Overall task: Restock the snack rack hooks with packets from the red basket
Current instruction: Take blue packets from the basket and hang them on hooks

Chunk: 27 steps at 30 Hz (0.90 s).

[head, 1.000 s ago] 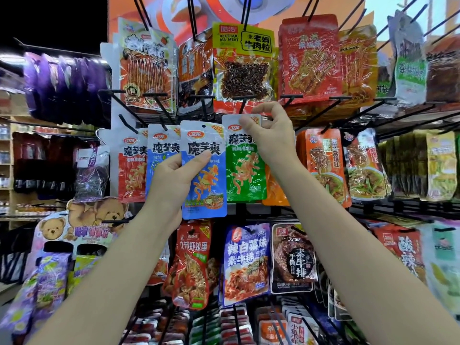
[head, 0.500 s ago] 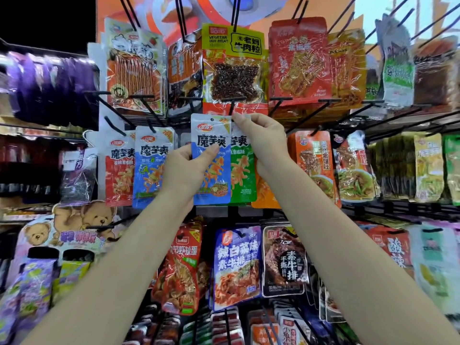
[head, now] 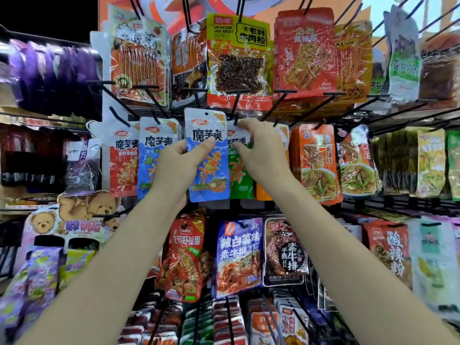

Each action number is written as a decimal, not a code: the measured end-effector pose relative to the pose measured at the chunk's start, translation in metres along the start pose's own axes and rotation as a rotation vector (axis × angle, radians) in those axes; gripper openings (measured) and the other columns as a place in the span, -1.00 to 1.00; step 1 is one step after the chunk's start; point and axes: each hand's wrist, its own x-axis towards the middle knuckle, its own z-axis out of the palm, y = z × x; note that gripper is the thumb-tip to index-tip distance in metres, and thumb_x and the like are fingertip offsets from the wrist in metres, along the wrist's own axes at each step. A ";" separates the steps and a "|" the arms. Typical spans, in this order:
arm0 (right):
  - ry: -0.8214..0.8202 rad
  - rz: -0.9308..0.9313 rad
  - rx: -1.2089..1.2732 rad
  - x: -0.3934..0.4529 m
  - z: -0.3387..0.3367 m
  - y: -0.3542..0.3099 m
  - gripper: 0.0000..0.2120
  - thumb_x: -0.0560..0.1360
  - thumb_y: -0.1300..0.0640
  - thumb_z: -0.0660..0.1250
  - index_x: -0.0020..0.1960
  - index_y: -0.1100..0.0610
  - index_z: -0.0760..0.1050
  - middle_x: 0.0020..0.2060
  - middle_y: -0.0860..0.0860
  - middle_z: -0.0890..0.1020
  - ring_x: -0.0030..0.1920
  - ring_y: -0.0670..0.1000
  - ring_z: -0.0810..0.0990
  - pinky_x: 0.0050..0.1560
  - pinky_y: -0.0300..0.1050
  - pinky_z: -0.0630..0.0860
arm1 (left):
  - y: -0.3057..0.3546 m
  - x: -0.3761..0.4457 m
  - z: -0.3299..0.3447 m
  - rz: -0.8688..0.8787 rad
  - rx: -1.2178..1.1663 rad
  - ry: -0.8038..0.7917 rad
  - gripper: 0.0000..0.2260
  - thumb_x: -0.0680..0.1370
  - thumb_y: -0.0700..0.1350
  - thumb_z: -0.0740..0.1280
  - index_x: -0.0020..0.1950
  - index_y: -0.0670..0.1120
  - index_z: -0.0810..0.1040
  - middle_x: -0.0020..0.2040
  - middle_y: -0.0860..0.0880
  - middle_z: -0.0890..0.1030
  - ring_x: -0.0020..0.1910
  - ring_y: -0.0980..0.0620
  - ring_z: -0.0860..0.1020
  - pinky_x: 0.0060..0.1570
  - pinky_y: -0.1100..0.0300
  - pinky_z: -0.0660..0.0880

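My left hand (head: pixel 180 165) pinches a blue snack packet (head: pixel 211 170) by its left edge, thumb on the front, and holds it upright in front of the rack. Its punched hole sits just below a black hook (head: pixel 234 103) in the middle row. To its right, my right hand (head: pixel 258 150) grips the white top of a green packet (head: pixel 240 180) that hangs behind the blue one. The red basket is out of view.
Another blue packet (head: pixel 155 155) and a red one (head: pixel 124 160) hang to the left, orange packets (head: pixel 316 163) to the right. Black hooks jut forward from every row. Larger packets (head: pixel 237 61) hang above, more (head: pixel 239 255) below. A bear display card (head: pixel 74 220) stands lower left.
My left hand has carried the blue packet up and to the right, so it now overlaps the green one. My right hand has stayed on the green packet's top.
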 end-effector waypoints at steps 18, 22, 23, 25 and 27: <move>-0.108 0.181 0.818 0.020 0.056 -0.101 -0.65 0.50 0.06 0.49 -0.10 0.36 0.52 -0.27 0.13 0.53 -0.24 -0.01 0.48 -0.25 -0.16 0.40 | 0.020 0.005 -0.105 0.013 0.235 -0.014 -0.93 0.51 -0.14 0.50 -0.12 -0.12 0.69 -0.19 -0.06 0.73 -0.26 0.04 0.68 -0.15 0.12 0.62; -0.034 0.147 0.748 0.034 0.070 -0.113 -0.80 0.49 0.08 0.51 -0.14 0.13 0.50 -0.29 0.03 0.58 -0.27 -0.02 0.53 -0.27 -0.23 0.45 | 0.025 0.011 -0.117 -0.009 0.176 0.014 -0.93 0.51 -0.19 0.49 -0.10 -0.19 0.68 -0.25 -0.07 0.71 -0.34 0.07 0.66 -0.32 0.20 0.60; -0.016 0.137 0.729 0.037 0.073 -0.114 -0.80 0.48 0.08 0.52 -0.09 0.10 0.50 -0.22 0.07 0.62 -0.21 0.03 0.58 -0.21 -0.15 0.51 | 0.025 0.013 -0.117 -0.014 0.159 0.017 -0.92 0.51 -0.19 0.49 -0.11 -0.21 0.67 -0.26 -0.07 0.71 -0.35 0.06 0.65 -0.32 0.18 0.62; 0.013 0.109 0.699 0.040 0.078 -0.116 -0.80 0.47 0.08 0.53 -0.06 0.02 0.49 -0.08 0.10 0.66 -0.05 0.08 0.64 -0.06 -0.02 0.58 | 0.025 0.016 -0.118 -0.018 0.133 0.012 -0.91 0.52 -0.22 0.48 -0.13 -0.23 0.64 -0.29 -0.07 0.69 -0.38 0.06 0.64 -0.32 0.19 0.63; 0.040 0.067 0.697 0.042 0.081 -0.116 -0.78 0.47 0.09 0.53 -0.07 -0.06 0.49 -0.03 0.07 0.66 0.02 0.09 0.65 0.02 0.03 0.60 | 0.024 0.018 -0.119 -0.025 0.096 0.004 -0.91 0.52 -0.24 0.47 -0.16 -0.22 0.62 -0.33 -0.04 0.69 -0.40 0.09 0.64 -0.36 0.22 0.61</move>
